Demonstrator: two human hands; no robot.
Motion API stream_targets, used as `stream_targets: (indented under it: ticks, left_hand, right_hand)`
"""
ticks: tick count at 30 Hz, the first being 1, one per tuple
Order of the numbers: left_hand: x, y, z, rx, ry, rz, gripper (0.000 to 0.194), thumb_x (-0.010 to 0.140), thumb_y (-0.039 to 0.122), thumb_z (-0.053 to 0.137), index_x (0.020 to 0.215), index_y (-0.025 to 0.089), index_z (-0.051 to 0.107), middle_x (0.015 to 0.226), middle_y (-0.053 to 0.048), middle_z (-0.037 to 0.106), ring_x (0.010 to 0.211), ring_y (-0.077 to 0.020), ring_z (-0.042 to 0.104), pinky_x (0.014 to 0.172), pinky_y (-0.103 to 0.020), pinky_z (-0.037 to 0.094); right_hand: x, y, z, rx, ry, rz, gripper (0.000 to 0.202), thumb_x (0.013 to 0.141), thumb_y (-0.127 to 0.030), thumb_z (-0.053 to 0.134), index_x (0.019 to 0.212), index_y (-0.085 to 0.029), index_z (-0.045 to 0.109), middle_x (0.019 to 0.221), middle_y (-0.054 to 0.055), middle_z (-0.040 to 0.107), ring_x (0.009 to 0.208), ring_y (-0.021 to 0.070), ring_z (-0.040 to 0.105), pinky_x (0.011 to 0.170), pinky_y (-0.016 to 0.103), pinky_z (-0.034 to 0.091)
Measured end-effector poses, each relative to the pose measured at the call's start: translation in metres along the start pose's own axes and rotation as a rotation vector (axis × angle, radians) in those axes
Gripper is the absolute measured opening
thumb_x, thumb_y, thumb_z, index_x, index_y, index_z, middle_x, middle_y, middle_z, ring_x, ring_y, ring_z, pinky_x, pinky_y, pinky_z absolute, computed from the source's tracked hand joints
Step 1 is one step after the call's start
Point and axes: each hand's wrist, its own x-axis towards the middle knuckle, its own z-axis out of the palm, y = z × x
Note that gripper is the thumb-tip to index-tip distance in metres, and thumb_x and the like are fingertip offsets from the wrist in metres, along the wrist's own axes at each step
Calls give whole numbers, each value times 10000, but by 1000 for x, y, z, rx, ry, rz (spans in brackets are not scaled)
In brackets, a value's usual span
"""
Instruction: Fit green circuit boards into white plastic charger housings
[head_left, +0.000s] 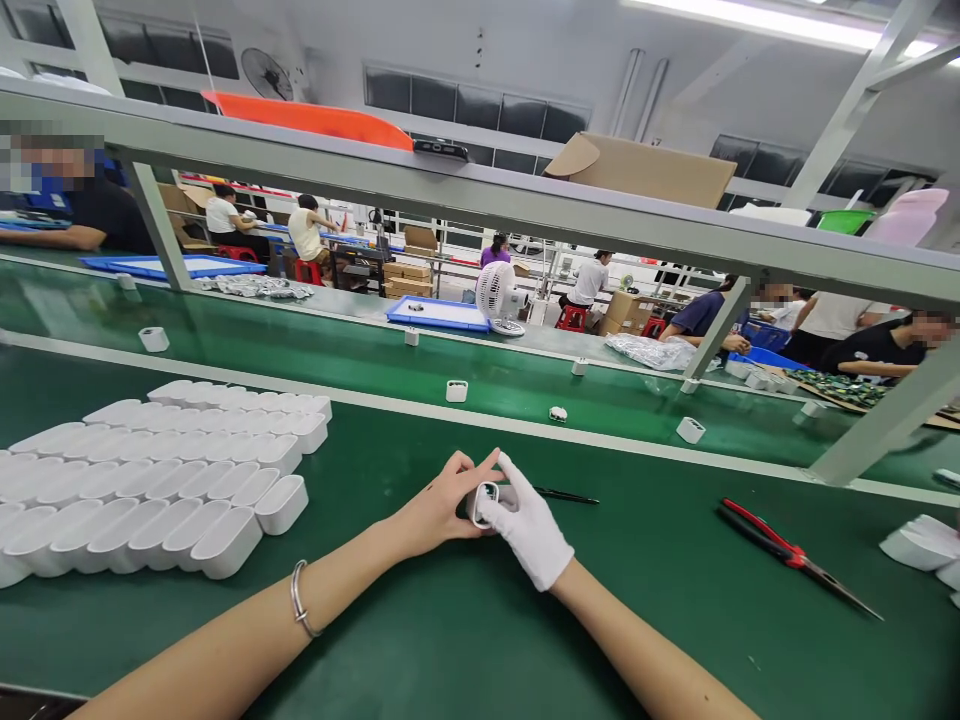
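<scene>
Between my two hands, just above the green table (420,640), is a small white plastic housing (480,510) with its open end showing. My bare left hand (442,505) grips it from the left, thumb below and fingers above. My right hand (529,520), in a white glove, closes on its right side with the thumb at the opening. Something small and dark shows inside the housing, too small to name. Behind my right hand lies a thin black tool (574,496), partly hidden. Rows of white oval housings (225,540) stand at the left.
Red-handled long-nose pliers (795,555) lie at the right, near more white housings (922,542). Beyond a pale ledge, a green conveyor belt (360,355) carries several spaced white pieces. A shelf beam (525,200) crosses overhead, its posts meeting the table. Co-workers sit beyond.
</scene>
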Motion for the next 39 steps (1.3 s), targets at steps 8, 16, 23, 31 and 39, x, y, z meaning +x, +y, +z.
stream_targets:
  ticks: [8,16,23,31,39]
  left_hand:
    - [2,-11,-5,-179,-36,-184,714,666,36,627,1312,297,473,1184,-53,519,1029,-186,474,938,-347,429]
    - [4,-4,-11,-305,-148,-211,854,636,44,525,1421,293,298,1337,-4,510,1132,-209,452,959,-334,400]
    - [5,-5,-8,-411,-227,-292,826,622,51,481,1414,215,318,1307,-51,545,1035,-211,563,847,-292,449]
    - [6,3,-9,-214,-191,-295,349,723,243,603,1070,210,620,1031,-44,598,951,-232,547,856,-339,421]
    - [6,6,-8,-184,-198,-271,245,754,262,621,994,229,649,961,-4,632,991,-221,480,846,-287,389]
  right_hand:
    - [9,2,-99,-954,-61,63,145,705,-245,622,820,-247,710,932,31,650,860,212,592,768,339,452]
    - [1,-17,-68,-900,-52,-229,272,905,-251,425,1080,-293,629,910,-10,650,766,113,583,700,228,429]
    - [-8,-36,-45,-1212,-148,-380,376,837,-77,435,1086,-307,597,894,-21,629,693,103,530,556,211,311]
    - [-10,-39,-42,-1466,-124,-365,383,834,-43,442,1069,-312,582,896,-19,648,692,128,531,540,271,213]
    - [-9,-38,-36,-1533,-116,-354,379,832,-50,436,1064,-321,564,895,-30,644,689,140,519,553,294,203]
